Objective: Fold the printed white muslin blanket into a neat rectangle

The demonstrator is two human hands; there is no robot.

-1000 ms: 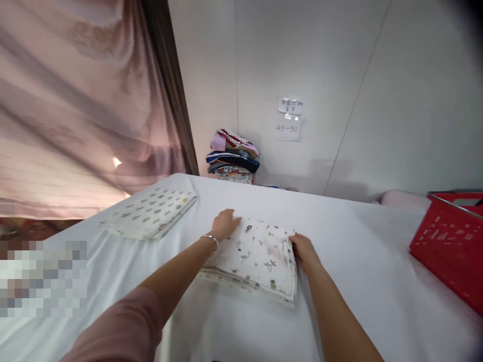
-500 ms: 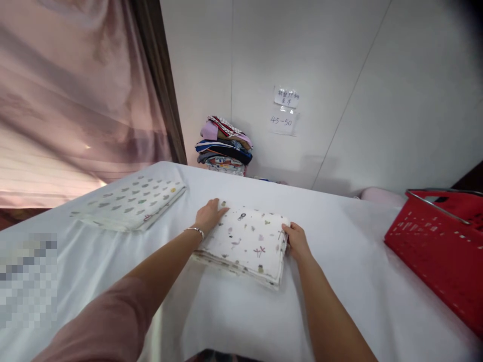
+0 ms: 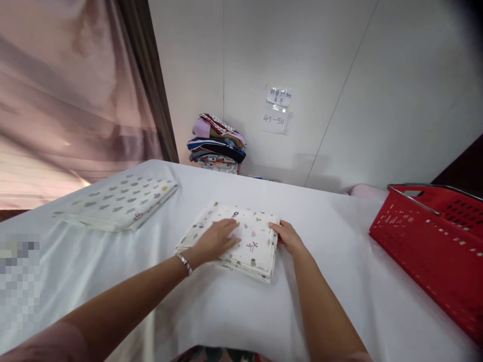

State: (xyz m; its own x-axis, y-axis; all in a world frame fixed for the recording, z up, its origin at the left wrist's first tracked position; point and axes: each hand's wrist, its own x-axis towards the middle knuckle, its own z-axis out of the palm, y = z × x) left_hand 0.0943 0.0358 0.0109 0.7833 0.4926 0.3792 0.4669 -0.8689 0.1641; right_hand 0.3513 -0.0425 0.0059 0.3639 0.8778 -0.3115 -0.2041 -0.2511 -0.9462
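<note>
Apparently at the neatening step: smoothing and squaring an already folded palm-tree-print cloth [image 3: 260, 240]. Lying flat on the white sheet [image 3: 324, 229], directly in front, with layers slightly uneven along the near edge. Pressing palm-down with the left hand [image 3: 215, 240] across the left-middle of the top layer, with fingers loosely spread and gripping nothing. Holding the right edge with the right hand [image 3: 290, 237], looks clamped on the stacked layers; can't check the underside, hidden. Working with hands apart.

Probably calls next for steadying at right, sweeping out wrinkles with the left palm, lining up loose near-edge layers without dragging the top one off.

Versus the previous frame: moved left hand from the far-left corner inward onto the print; kept right hand at the same edge. Shifted view a bit, showing more of the red plastic basket [image 3: 430, 251]. No visible change in the cloud-print cloth [image 3: 124, 201], well apart at left, or the fabric pile [image 3: 217, 143] by the wall.
</note>
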